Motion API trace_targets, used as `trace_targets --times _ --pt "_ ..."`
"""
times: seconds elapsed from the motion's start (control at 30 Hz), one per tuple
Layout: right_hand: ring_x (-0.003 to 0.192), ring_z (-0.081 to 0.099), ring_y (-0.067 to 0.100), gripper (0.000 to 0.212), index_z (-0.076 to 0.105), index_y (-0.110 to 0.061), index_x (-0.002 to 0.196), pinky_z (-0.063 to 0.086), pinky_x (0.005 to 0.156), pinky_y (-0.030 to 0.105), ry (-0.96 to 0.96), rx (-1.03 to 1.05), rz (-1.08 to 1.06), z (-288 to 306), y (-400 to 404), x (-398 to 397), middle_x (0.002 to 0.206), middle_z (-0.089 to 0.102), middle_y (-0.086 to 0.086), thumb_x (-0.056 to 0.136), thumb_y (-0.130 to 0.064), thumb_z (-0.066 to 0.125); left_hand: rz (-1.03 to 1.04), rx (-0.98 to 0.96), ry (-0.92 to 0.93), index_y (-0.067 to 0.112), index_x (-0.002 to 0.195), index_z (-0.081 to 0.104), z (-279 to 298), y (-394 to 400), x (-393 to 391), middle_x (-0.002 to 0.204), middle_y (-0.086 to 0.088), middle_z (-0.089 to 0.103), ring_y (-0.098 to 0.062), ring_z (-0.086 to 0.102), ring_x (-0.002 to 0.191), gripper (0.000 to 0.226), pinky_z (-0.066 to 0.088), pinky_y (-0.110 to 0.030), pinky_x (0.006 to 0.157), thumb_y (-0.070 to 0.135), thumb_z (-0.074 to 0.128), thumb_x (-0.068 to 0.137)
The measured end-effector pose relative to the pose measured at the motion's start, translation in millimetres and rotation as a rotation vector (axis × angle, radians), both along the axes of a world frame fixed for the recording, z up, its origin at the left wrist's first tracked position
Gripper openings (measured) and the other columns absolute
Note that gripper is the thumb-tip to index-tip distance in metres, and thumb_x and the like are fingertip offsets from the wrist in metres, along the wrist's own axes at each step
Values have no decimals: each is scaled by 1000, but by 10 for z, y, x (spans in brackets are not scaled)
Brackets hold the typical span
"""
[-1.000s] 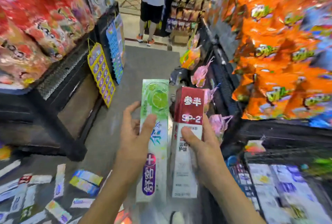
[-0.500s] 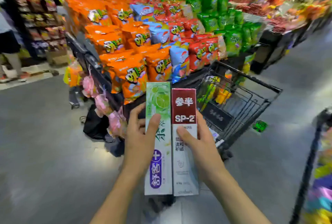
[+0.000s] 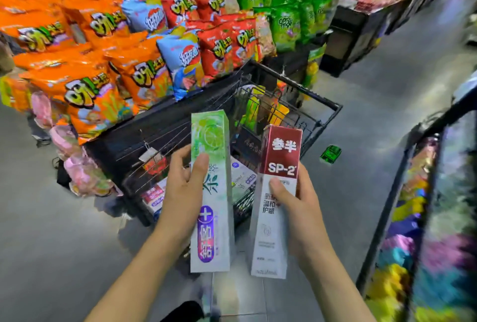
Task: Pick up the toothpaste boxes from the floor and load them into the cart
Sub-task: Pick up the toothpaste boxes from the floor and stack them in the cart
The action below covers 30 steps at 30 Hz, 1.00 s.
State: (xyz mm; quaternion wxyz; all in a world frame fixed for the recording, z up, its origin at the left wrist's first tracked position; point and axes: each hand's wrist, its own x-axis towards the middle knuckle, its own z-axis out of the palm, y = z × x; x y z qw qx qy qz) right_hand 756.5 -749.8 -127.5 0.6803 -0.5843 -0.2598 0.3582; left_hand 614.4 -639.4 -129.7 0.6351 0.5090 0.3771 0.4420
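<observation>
1. A shop aisle with a grey floor (image 3: pixel 64 231); snack bags (image 3: pixel 85 89) are piled beside a black wire cart (image 3: pixel 320 125).
2. The left hand (image 3: pixel 180 197) grips a green toothpaste box (image 3: pixel 211 156) upright before the cart's near edge.
3. The right hand (image 3: pixel 302 208) grips a red-and-white toothpaste box (image 3: pixel 278 218) just beside it, apart.
</observation>
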Motion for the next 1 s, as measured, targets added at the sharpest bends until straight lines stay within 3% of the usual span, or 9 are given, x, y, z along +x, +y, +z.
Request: trace_targets --times 0.13,0.23,0.37,0.47,0.57,0.77,0.87,0.93,1.0 --pt "93 72 22 56 55 -28 135 60 74 33 51 -54 12 -150 222 297 115 73 6 81 -25 69 18 -51 35 33 119 54 -160 259 257 81 13 74 -7 70 73 17 56 -29 65 28 52 103" --pt "91 71 24 45 57 -24 133 60 77 37 101 -98 70 -213 509 511 113 73 10 91 -16 70 32 -104 41 32 124 54 -328 515 438 89 5 75 -16 72 79 21 56 -43 77 34 53 102" --pt "83 70 27 34 59 -19 128 60 67 38 207 -146 151 -311 1070 811 104 73 14 95 -11 64 11 -222 49 42 121 55 -482 916 687 110 -9 73 -36 68 109 21 46 -66 101 44 52 101" --pt "89 68 33 44 60 -18 125 59 73 44 266 -198 221 -410 1547 1006 110 71 19 83 -20 70 36 -275 36 40 124 54 -604 1240 854 109 0 74 -22 70 107 21 52 -55 100 41 46 104" --pt "99 68 37 43 65 -23 120 52 92 57 257 -273 278 -561 1958 1131 118 70 21 78 -25 75 40 -330 68 35 122 54 -742 1551 967 94 16 75 0 71 87 20 57 -21 73 37 41 107" --pt "101 66 36 52 68 -23 117 43 100 70 290 -436 318 -997 2602 1262 119 68 24 70 -41 83 140 -528 58 30 124 55 -1171 2023 932 114 -6 70 -26 68 102 27 53 -56 95 47 47 104" --pt "104 66 37 50 65 -24 122 42 102 68 337 -507 383 -1256 2922 1372 121 68 22 77 -40 77 227 -513 152 34 121 55 -1342 2209 996 115 -6 67 -9 68 98 45 56 -34 91 62 62 87" --pt "109 64 39 55 61 -24 128 42 103 68 347 -527 455 -1437 3130 1455 125 66 24 78 -41 77 285 -478 258 32 126 47 -1448 2335 1067 108 2 69 11 64 74 50 49 -10 65 47 69 84" --pt "114 65 35 61 62 -26 127 43 105 64 319 -554 498 -1606 3349 1545 123 69 16 72 -45 80 304 -457 303 37 133 37 -1568 2467 1167 101 18 68 16 62 75 71 45 -7 60 47 78 76"
